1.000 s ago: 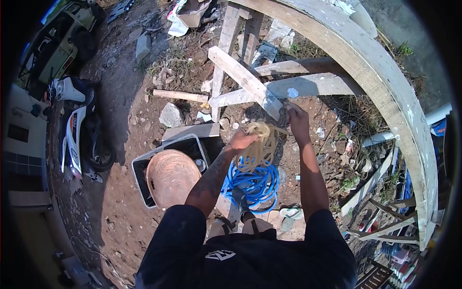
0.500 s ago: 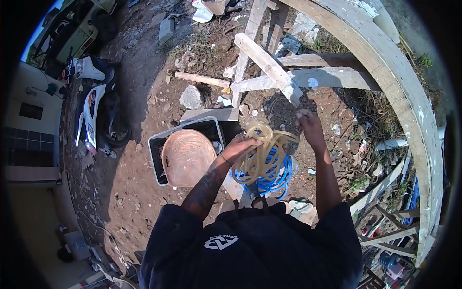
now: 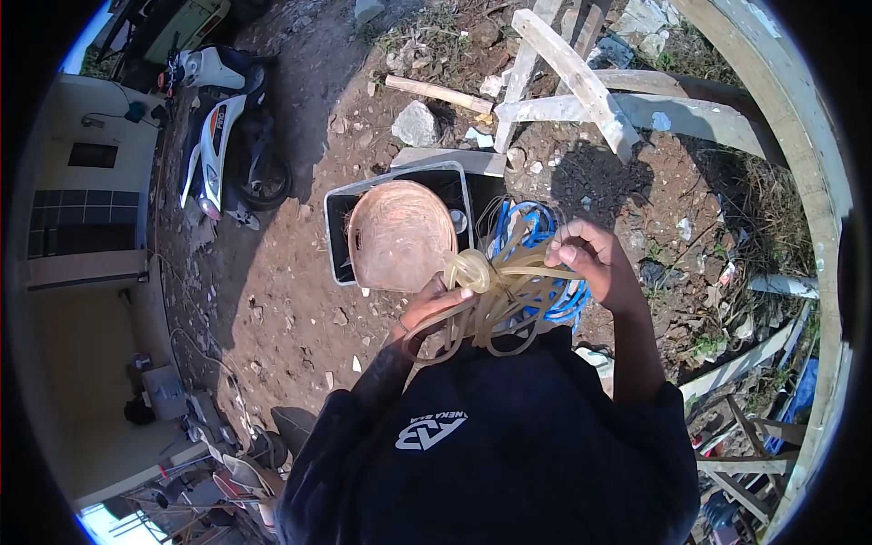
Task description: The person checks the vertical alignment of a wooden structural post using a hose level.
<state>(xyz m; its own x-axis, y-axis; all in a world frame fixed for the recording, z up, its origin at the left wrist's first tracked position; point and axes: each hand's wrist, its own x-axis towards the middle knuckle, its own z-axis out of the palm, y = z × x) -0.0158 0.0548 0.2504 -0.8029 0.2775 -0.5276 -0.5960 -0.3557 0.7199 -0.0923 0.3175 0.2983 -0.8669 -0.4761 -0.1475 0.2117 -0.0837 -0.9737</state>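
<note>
A bundle of translucent yellowish hose [image 3: 472, 313] hangs in loops in front of my chest. My left hand [image 3: 434, 306] is closed around its gathered left part, where a tight coil sticks up above the thumb. My right hand [image 3: 592, 263] is at the right side of the bundle, thumb and fingers pinched together on a strand of the hose. Its exact hold is partly hidden by the fingers. Behind and below the bundle lies a coil of blue hose [image 3: 529, 218] on the ground, partly covered by the yellowish loops.
A dark rectangular tub [image 3: 338, 238] with a worn reddish-brown basin [image 3: 404, 238] in it stands ahead on the left. Wooden planks [image 3: 581, 77] and stones [image 3: 416, 123] lie beyond. A parked motorbike [image 3: 213, 150] is at far left; a large curved wooden frame [image 3: 799, 118] arches at right.
My left hand has brought the yellowish hose closer to my body. My right hand has come down and in to the bundle, pinching a strand. The camera view has shifted.
</note>
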